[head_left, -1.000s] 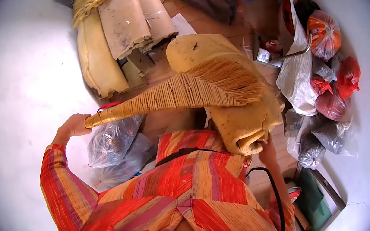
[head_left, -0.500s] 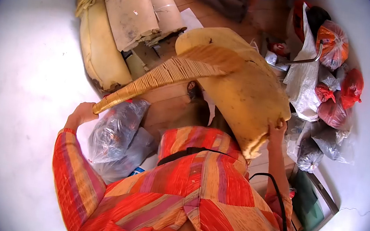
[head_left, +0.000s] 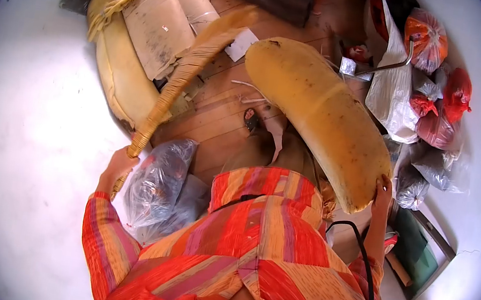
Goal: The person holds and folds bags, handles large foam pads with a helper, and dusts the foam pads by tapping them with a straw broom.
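My left hand [head_left: 119, 165] is closed around the handle of a straw hand broom [head_left: 169, 92] with bound stalks. The broom slants up and away from me, its bristle end blurred and raised in front of the cardboard. My right hand [head_left: 383, 192] grips the near end of a long, stained yellow bolster-like roll [head_left: 318, 112]. That roll lies diagonally, its far end toward the middle of the floor. The broom and the roll are apart. Part of my right hand's grip is hidden at the roll's edge.
Folded cardboard [head_left: 151, 17] and another yellow roll [head_left: 120, 73] lean by the left wall. A clear plastic bag [head_left: 159, 179] sits beside my left arm. Several tied bags [head_left: 437, 130] and a white sack [head_left: 390, 97] line the right. A green-paned frame [head_left: 417, 258] leans behind my right arm.
The broom has swung off the yellow roll, up and to the left. The roll has shifted slightly right and toward me, and its near end looks smoother.
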Demonstrator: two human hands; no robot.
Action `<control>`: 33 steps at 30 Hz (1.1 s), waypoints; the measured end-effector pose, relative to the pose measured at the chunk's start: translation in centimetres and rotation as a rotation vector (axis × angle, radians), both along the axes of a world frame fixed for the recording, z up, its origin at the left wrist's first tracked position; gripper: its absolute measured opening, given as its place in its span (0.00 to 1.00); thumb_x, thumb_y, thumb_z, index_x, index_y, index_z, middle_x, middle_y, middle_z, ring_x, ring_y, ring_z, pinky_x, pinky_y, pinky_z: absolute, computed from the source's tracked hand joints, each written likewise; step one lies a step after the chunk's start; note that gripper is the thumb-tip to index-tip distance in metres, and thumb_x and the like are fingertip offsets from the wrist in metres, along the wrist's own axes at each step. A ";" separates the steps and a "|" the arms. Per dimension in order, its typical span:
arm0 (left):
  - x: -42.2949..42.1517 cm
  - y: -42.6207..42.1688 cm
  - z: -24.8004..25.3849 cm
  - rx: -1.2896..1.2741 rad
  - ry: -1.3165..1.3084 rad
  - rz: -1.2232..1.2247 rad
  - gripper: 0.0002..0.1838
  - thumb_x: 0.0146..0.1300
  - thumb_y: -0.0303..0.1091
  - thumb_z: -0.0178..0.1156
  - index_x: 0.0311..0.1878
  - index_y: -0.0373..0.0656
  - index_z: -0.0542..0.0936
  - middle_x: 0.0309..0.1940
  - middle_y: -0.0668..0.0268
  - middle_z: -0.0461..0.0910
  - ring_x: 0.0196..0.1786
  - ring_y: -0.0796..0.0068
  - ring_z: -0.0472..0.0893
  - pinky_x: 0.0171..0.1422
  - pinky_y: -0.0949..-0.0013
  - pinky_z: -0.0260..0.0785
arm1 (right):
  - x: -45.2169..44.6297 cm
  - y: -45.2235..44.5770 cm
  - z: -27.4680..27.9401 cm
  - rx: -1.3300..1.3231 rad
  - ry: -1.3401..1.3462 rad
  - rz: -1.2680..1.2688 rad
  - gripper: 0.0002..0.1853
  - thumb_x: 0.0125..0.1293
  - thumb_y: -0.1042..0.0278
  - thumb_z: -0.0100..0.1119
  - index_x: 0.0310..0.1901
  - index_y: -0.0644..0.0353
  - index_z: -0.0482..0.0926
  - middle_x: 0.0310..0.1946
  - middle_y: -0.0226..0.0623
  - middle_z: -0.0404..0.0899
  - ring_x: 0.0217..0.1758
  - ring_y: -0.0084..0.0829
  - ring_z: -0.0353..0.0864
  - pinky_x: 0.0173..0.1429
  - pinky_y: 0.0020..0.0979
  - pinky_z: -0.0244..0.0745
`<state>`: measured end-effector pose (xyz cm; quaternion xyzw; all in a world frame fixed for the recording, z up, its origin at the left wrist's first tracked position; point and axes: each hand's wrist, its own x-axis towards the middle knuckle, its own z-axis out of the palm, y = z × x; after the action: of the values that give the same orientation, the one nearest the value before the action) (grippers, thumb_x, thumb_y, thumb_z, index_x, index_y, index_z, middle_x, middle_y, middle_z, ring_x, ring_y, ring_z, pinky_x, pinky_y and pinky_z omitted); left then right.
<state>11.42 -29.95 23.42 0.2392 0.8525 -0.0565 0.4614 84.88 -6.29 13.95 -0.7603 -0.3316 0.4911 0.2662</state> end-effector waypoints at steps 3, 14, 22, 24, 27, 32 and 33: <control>4.7 3.0 2.1 0.057 -0.067 -0.227 0.23 0.46 0.45 0.63 0.45 0.43 0.78 0.30 0.55 0.81 0.35 0.57 0.82 0.43 0.60 0.72 | 1.1 -1.0 -1.6 0.003 0.004 -0.015 0.21 0.62 0.76 0.54 0.57 0.61 0.68 0.49 0.34 0.72 0.41 0.22 0.73 0.43 0.22 0.70; -2.5 4.2 -5.6 -0.124 0.122 -0.647 0.21 0.41 0.48 0.62 0.37 0.45 0.81 0.34 0.53 0.81 0.40 0.52 0.80 0.45 0.57 0.72 | -1.1 -6.4 -1.7 -0.059 0.061 -0.039 0.22 0.61 0.75 0.56 0.58 0.63 0.68 0.50 0.38 0.72 0.50 0.27 0.72 0.52 0.25 0.69; -5.3 6.1 -0.9 -0.149 0.114 -0.210 0.19 0.46 0.40 0.60 0.39 0.37 0.79 0.24 0.56 0.80 0.25 0.62 0.81 0.32 0.64 0.74 | 3.2 -9.2 -2.0 -0.096 0.062 -0.096 0.22 0.62 0.77 0.53 0.59 0.62 0.67 0.52 0.36 0.71 0.49 0.25 0.72 0.50 0.23 0.70; -4.9 6.6 -0.4 -0.139 0.141 -0.211 0.16 0.47 0.36 0.58 0.37 0.36 0.79 0.22 0.59 0.79 0.21 0.69 0.79 0.27 0.67 0.73 | 3.8 -9.4 -2.1 -0.109 0.070 -0.109 0.22 0.62 0.77 0.52 0.59 0.62 0.67 0.52 0.37 0.71 0.50 0.26 0.72 0.50 0.24 0.70; -2.3 8.8 0.7 -0.021 0.051 -0.143 0.16 0.48 0.36 0.58 0.39 0.36 0.78 0.22 0.58 0.78 0.21 0.70 0.78 0.28 0.67 0.73 | 3.8 -9.6 -2.6 -0.087 0.080 -0.132 0.22 0.62 0.78 0.52 0.59 0.63 0.67 0.52 0.38 0.71 0.51 0.27 0.72 0.49 0.26 0.70; 4.7 13.7 1.8 0.112 -0.077 -0.459 0.20 0.47 0.38 0.60 0.42 0.36 0.77 0.26 0.52 0.80 0.28 0.57 0.81 0.36 0.61 0.73 | 4.1 -10.3 -3.9 -0.051 0.050 -0.100 0.22 0.62 0.78 0.52 0.59 0.63 0.67 0.54 0.38 0.71 0.51 0.27 0.73 0.48 0.26 0.71; 5.0 14.2 1.3 0.188 -0.036 -0.682 0.21 0.47 0.39 0.61 0.43 0.36 0.77 0.28 0.50 0.80 0.32 0.52 0.81 0.39 0.60 0.73 | 3.5 -10.3 -3.5 -0.049 0.066 -0.123 0.22 0.62 0.78 0.52 0.59 0.64 0.67 0.54 0.38 0.70 0.50 0.27 0.73 0.47 0.25 0.71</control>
<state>16.45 -15.79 24.72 0.5525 0.7168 -0.1244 0.4068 88.38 -16.63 10.46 -0.7691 -0.2631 0.5064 0.2878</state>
